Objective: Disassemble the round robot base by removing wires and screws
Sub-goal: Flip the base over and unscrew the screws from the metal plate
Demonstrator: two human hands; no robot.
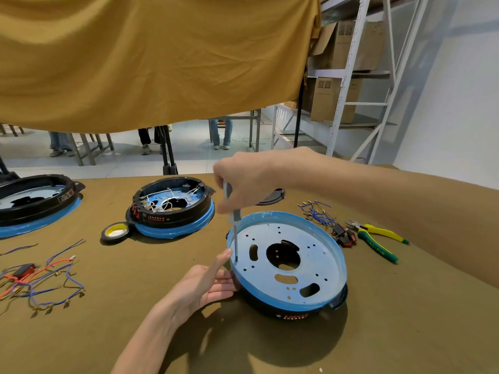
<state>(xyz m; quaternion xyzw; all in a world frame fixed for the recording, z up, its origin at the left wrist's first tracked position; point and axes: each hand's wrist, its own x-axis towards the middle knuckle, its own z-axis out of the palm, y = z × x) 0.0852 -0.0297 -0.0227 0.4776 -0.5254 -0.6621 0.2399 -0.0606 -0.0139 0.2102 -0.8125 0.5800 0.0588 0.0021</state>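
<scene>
Two hands — right hand [244, 182] gripping screwdriver [234, 220] upright

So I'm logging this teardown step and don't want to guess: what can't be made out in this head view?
- Screw under the screwdriver tip: too small, so its head and seating are unclear.
- Right hand: its fingers hide the top of the handle.
- Round base: underside hidden; red label text on its black rim too small to read.
- Left base: cut off by the frame edge.
- Left hand: fingertips partly behind the rim.
</scene>
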